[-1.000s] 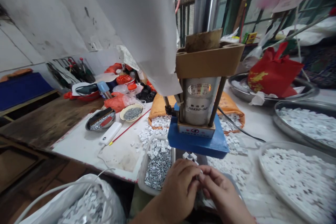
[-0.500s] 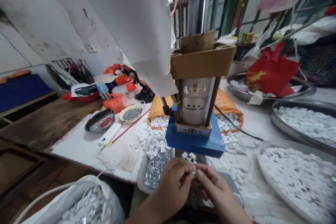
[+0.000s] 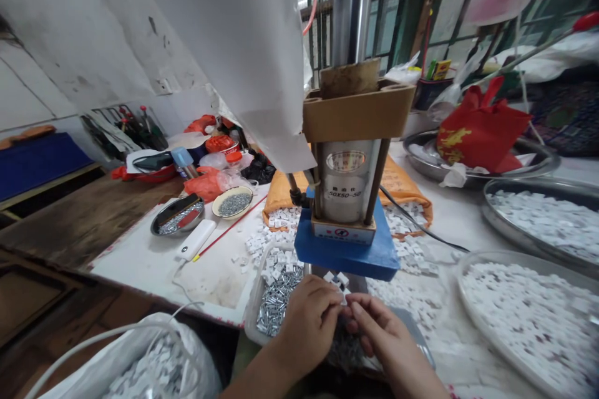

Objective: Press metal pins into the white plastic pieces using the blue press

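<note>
My left hand [image 3: 306, 318] and my right hand [image 3: 379, 330] meet just in front of the press [image 3: 349, 199] with its blue base block. The fingertips of both hands are pinched together around a small white plastic piece [image 3: 345, 300], mostly covered by the fingers. Right behind the fingertips, more white pieces [image 3: 337, 279] sit below the blue block. Beside my left hand stands a clear plastic bin [image 3: 250, 318] holding metal pins [image 3: 276, 302], with white plastic pieces at its far end.
To the right, a round tray [image 3: 468, 299] and a metal basin [image 3: 491, 218] hold many white pieces. Orange sacks [image 3: 402, 184] spill pieces behind the press. A bowl of small metal parts [image 3: 234, 202] and a red stick [image 3: 234, 224] lie left. A white sack [image 3: 206, 361] stands at lower left.
Both hands stay in front of the press with fingertips together. The white piece between them shows less than before. The view has shifted slightly.
</note>
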`<control>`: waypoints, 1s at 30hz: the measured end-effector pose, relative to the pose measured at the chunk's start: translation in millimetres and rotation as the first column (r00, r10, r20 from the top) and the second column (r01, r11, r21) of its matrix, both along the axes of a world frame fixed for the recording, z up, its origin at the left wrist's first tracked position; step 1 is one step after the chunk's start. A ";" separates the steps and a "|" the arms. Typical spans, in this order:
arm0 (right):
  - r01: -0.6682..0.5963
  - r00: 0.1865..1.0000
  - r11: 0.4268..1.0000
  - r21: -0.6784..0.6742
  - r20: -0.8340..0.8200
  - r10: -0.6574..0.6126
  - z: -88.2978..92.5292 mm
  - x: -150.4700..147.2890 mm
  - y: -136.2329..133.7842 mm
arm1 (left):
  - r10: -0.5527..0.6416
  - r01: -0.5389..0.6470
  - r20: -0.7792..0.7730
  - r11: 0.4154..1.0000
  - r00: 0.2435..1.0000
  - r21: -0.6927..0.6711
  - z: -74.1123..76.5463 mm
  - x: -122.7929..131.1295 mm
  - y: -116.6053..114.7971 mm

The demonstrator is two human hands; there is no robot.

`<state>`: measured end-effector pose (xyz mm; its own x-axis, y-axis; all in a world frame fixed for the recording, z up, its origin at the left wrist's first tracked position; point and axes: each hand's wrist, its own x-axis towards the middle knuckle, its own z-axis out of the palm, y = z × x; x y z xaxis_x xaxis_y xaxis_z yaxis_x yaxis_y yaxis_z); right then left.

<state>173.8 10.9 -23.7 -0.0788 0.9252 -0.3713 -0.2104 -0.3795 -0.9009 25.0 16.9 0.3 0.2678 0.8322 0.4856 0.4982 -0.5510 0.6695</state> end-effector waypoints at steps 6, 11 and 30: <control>0.007 1.000 1.000 -0.015 0.018 -0.007 2.1 0.0 -1.0 | 0.033 -0.032 0.028 0.999 0.999 -0.034 3.1 -2.3 -0.8; 0.005 1.000 1.000 -0.024 0.029 -0.004 3.4 0.9 -1.9 | 0.062 -0.060 0.042 0.998 0.997 -0.036 0.6 -1.7 -0.8; 0.018 1.000 0.997 -0.073 0.011 -0.017 0.7 -2.2 -1.9 | 0.018 -0.017 0.034 1.000 0.999 -0.017 2.5 1.3 -1.2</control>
